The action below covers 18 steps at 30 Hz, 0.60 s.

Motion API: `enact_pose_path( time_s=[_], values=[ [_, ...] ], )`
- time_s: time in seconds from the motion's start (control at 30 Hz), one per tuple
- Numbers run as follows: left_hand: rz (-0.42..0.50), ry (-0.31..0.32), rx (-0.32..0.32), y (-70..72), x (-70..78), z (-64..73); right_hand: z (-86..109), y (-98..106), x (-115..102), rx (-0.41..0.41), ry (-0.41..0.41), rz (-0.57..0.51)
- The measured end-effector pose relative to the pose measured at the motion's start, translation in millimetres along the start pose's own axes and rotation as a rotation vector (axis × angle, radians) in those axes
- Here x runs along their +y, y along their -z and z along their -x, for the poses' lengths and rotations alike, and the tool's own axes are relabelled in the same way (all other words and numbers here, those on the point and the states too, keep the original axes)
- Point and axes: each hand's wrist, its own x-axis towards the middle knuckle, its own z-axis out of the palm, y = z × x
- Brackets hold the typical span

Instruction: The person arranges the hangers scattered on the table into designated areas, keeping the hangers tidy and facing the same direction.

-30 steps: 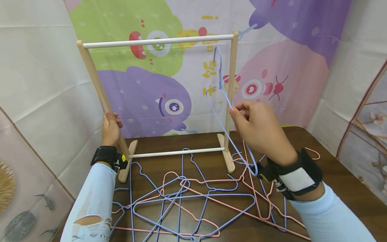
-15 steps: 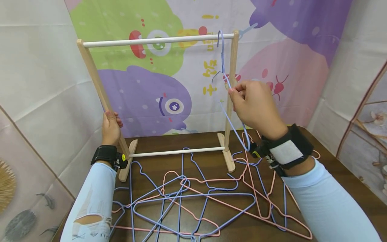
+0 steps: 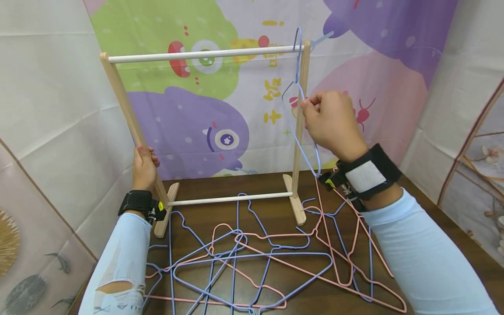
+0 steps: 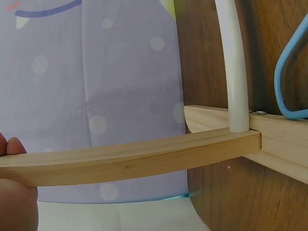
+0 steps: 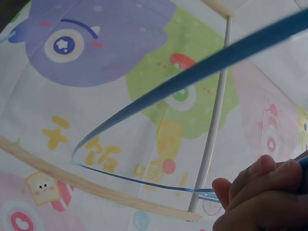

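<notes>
A wooden rack point(image 3: 300, 131) with white rods stands upright on the table. My left hand point(image 3: 144, 166) grips its left post point(image 3: 123, 94), and in the left wrist view a finger and the thumb lie on either side of the wood. With my right hand point(image 3: 332, 124) I pinch a blue clothes hanger point(image 3: 296, 135) near its shoulder. The hanger's hook point(image 3: 298, 35) arches over the top rod point(image 3: 204, 54), close beside the right post; whether it touches the rod I cannot tell. In the right wrist view, curled fingers point(image 5: 264, 192) hold the hanger.
Several blue hangers point(image 3: 252, 253) and pink hangers point(image 3: 370, 280) lie tangled on the brown table point(image 3: 425, 210), in front of the rack and to its right. A patterned cloth point(image 3: 185, 122) hangs behind. The rack's bottom rod point(image 3: 232, 199) runs low between its feet.
My right hand has risen and moved slightly away, bringing the hanger's hook from below the top rod up over it and rightward to the post. My left hand has stayed on the rack.
</notes>
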Motion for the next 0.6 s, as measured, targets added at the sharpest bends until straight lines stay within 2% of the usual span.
enact_pose_path(
  time_s=[0.23, 0.6],
  values=[
    [-0.015, -0.019, 0.0, -2.1, 0.2, 0.6, -9.0, 5, -1, 0.011, -0.036, -0.015],
    [-0.037, 0.004, -0.008, -3.5, 0.9, 1.1, -18.6, 9, 1, -0.034, -0.109, -0.016]
  ],
)
